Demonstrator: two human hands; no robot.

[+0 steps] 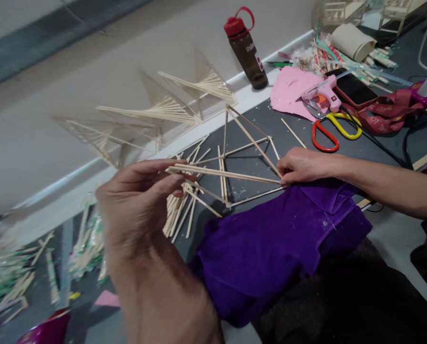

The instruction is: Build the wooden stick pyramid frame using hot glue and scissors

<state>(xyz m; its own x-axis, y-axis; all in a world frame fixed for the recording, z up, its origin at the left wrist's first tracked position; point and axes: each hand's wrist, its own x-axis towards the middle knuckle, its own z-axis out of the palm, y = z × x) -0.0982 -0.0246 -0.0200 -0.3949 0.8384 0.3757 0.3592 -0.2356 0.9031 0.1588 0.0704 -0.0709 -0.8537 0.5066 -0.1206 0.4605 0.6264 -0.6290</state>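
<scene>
My left hand pinches one end of a small bundle of thin wooden sticks, held level above the dark table. My right hand is closed on the other end of the same bundle, resting at the edge of a purple cloth. Under the sticks stands a pyramid-shaped stick frame. A loose pile of sticks lies beside it, below my left hand.
Finished triangular stick models lean along the wall. A brown bottle with a red cap, pink glue gun, phone, scissors with red and yellow handles and pink sheet sit at the back right. Stick scraps litter the left.
</scene>
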